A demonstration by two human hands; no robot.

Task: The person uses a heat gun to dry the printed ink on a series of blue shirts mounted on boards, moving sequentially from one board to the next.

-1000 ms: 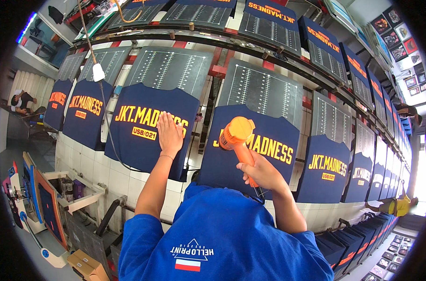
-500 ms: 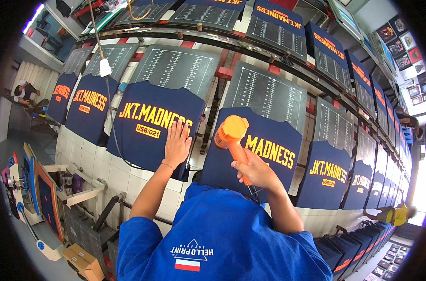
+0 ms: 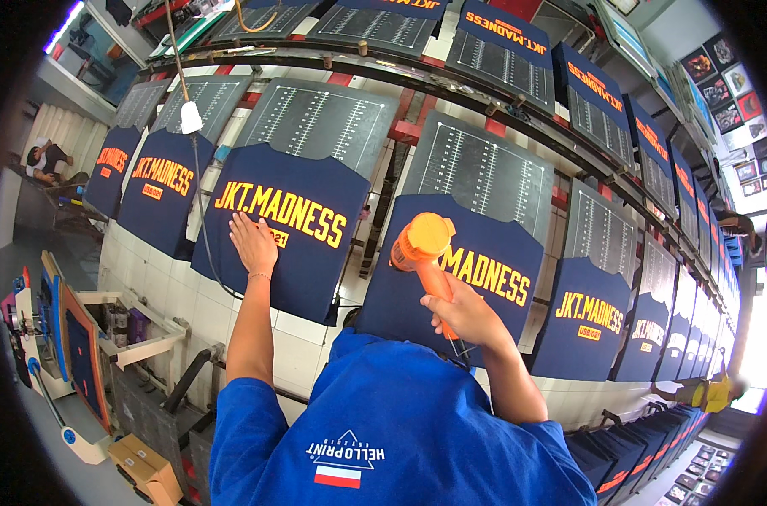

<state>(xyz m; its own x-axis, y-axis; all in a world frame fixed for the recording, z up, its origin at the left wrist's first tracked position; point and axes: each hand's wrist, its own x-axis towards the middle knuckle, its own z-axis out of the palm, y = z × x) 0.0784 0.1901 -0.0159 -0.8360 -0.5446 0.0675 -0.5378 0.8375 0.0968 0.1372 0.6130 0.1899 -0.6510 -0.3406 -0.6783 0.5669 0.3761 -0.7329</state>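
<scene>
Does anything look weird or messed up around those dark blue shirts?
Nothing looks spilled or damaged. One slightly odd thing: a dark cable hanging from a white connector crosses the lower left corner of the navy shirt panel under the left hand. I can't tell whether it touches the cloth.

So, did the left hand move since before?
Yes: the left hand moved left across the navy cloth, from the right end of its yellow lettering toward the left.
</scene>
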